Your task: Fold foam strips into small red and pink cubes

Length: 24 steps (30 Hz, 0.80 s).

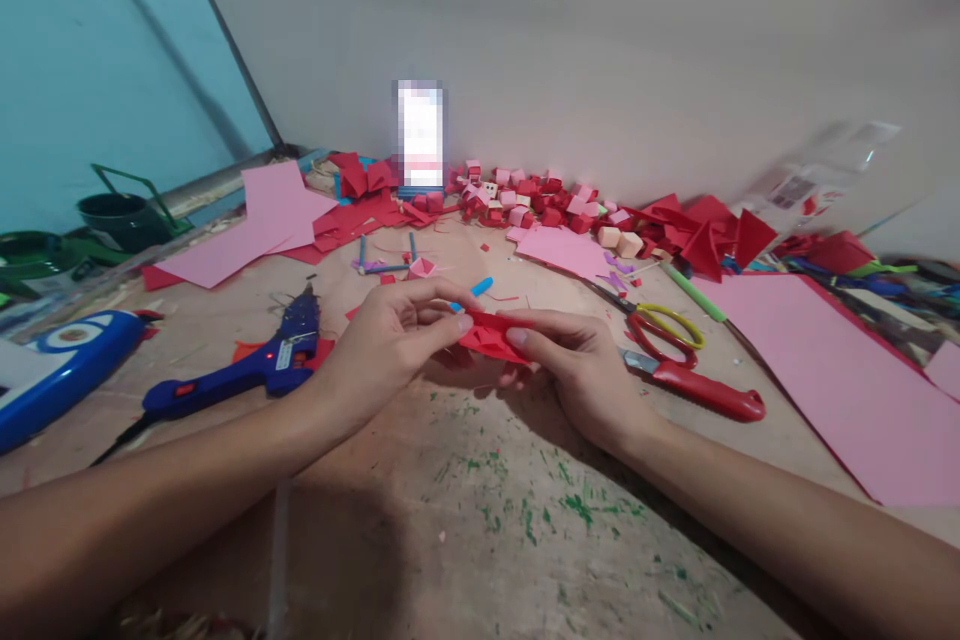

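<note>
Both hands meet over the middle of the worn table, pinching one small folded piece of red paper (491, 337). My left hand (390, 340) grips its left edge with thumb and fingers closed. My right hand (581, 360) holds the right side, thumb on top and fingers curled under. The paper is lifted slightly off the table (480, 520). Part of it is hidden by my fingers.
A blue glue gun (247, 370) lies to the left, red-handled scissors (675, 350) to the right. Pink sheets (847, 380) lie right and back left. Several small red and pink paper cubes (525, 200) are heaped along the wall beside a phone (420, 135).
</note>
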Tool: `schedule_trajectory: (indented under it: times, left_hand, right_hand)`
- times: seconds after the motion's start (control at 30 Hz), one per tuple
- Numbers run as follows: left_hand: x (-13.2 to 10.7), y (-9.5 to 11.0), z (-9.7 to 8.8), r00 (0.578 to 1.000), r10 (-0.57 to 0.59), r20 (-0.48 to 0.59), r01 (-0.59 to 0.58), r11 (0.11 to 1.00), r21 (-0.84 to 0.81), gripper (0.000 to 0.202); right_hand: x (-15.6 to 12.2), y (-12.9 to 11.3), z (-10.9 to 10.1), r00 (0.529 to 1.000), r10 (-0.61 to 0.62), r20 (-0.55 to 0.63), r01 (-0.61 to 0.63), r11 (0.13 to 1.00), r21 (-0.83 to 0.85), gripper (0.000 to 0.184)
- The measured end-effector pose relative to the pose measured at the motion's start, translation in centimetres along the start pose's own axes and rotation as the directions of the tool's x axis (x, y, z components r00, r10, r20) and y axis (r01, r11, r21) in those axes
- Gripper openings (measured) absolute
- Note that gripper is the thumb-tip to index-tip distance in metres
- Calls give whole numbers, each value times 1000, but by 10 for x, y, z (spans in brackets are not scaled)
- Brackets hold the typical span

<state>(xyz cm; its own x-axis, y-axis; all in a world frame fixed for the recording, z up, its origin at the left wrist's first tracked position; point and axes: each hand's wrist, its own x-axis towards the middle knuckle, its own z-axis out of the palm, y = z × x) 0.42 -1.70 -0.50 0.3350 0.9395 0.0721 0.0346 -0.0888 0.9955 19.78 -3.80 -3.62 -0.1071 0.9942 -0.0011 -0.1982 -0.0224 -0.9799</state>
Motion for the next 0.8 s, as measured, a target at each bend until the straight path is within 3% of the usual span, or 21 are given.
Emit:
schedule_trajectory:
  times: [0.2, 0.47, 0.63, 0.8]
  left_hand:
    - [-1, 2, 1, 1000, 21, 7, -21, 999, 35, 18]
    - [0, 1, 1, 986, 168, 3, -165, 963, 213, 9]
    - [-1, 1, 2, 988, 147, -47, -132, 960, 246, 17]
    - [-1, -1, 2, 997, 74, -2, -73, 982, 172, 14]
  right_hand:
    - [1, 2, -1, 998, -57, -12, 56, 997, -50, 16]
    - [0, 1, -4, 999, -30, 28, 30, 999, 12, 22]
    - [0, 2, -3, 1000, -24, 10, 23, 1000, 12, 20]
    - [1, 1, -3, 1000, -8, 10, 8, 1000, 7, 24]
